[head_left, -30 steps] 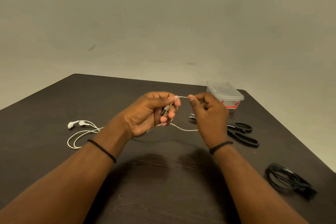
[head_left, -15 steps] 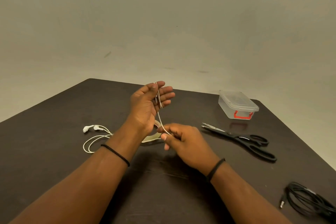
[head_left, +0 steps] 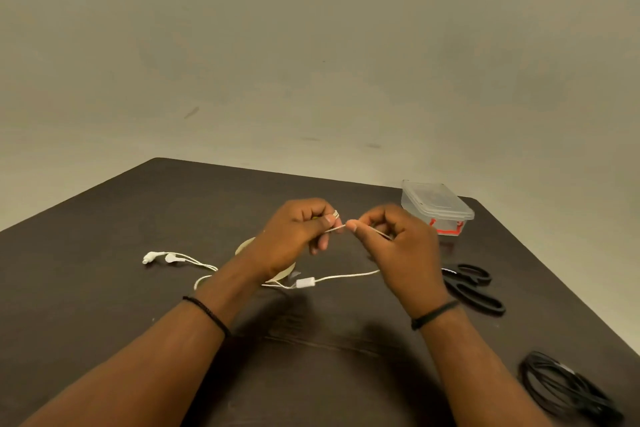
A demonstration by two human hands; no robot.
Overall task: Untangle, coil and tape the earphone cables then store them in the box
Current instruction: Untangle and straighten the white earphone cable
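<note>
Right hand [head_left: 398, 246] back up level with left hand [head_left: 298, 236], both pinching white cable [head_left: 341, 277] taut between fingertips, likely to lay next coil turn.

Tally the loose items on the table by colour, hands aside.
White: 1, the white earphones, cable pinched by left hand and right hand
Black: 2, black scissors, black cable coil
Clear: 1, lidded plastic box
Beige: 1, tape roll
Total: 5

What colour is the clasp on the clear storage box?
Red. The clasp on the front of the box shows clearly in the head view.
</note>
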